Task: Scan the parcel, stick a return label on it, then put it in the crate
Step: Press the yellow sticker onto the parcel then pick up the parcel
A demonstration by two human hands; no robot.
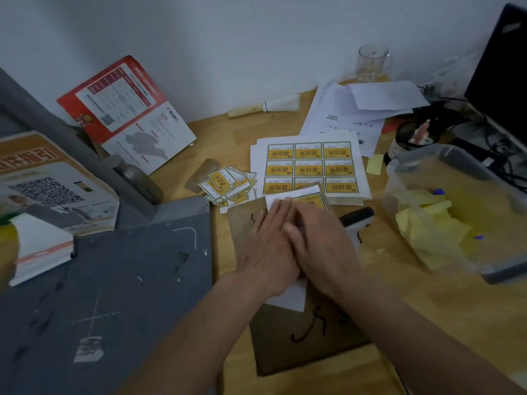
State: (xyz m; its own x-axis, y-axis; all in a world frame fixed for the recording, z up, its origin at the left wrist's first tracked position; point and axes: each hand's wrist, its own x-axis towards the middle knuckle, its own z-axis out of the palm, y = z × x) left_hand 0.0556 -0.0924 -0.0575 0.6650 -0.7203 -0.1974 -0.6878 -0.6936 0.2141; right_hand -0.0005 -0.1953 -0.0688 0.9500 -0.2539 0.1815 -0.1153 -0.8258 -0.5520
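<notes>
The brown parcel (299, 332) lies flat on the wooden desk (228, 132), right in front of the person. Both hands are spread on it, gripping nothing: the left hand (271, 246) and right hand (322, 240) press open-fingered over a yellow label (309, 199) that peeks out past the fingertips. Rubbed unevenly, that label could crease or go on crooked. The scanner (358, 218) sits just beside the parcel; a careless elbow might knock it toward the plastic crate (456, 166).

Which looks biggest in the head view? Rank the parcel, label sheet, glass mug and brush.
1. Parcel, though nearest the camera.
2. Label sheet.
3. Brush and glass mug look alike; not ranked.
</notes>
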